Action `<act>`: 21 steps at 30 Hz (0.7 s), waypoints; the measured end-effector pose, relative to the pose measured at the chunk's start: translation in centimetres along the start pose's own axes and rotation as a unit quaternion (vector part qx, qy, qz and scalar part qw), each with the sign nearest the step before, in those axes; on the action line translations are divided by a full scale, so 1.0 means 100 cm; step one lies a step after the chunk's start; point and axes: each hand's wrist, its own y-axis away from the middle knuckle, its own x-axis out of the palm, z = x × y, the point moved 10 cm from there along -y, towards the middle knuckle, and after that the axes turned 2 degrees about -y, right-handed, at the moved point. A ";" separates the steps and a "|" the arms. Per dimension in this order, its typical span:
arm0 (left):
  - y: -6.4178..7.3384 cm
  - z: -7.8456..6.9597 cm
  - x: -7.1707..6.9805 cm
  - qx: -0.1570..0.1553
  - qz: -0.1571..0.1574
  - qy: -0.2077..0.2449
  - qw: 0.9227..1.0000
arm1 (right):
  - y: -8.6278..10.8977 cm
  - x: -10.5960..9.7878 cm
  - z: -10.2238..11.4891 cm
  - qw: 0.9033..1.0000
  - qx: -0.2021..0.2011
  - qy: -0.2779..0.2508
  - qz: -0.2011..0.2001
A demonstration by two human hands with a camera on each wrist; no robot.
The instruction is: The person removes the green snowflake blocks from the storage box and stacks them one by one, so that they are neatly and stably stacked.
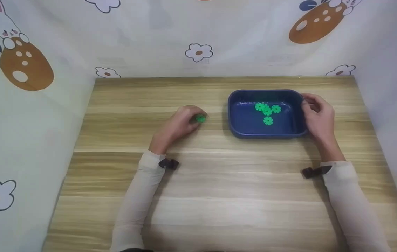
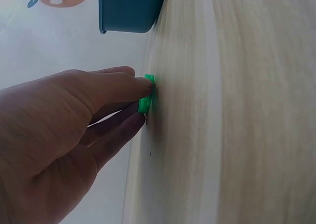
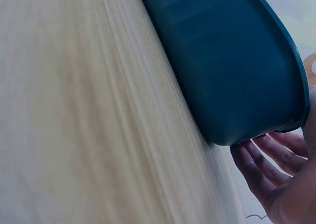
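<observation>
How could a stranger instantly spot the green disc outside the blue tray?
On the wood-grain table, find the dark blue tray, right of centre in the head view. To its left, the person's left hand pinches a small green disc with a notched edge. The other green discs lie inside the tray; this is the only one seen outside it.

Near the centre of the frame, the left hand [image 1: 180, 120] pinches a green disc [image 1: 201, 118] between thumb and fingers. To the right of centre, a dark blue tray [image 1: 245, 122] stands on the wooden table [image 1: 219, 196], and the right hand [image 1: 320, 115] holds its right end. Inside the tray lie several green pieces [image 1: 267, 111], one of them lower. The pale wall [image 1: 156, 49] fills the top.
</observation>
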 end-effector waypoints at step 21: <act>-0.014 -0.059 -0.013 0.081 -0.070 0.025 0.994 | 0.002 0.001 0.003 1.000 -0.001 -0.014 -0.002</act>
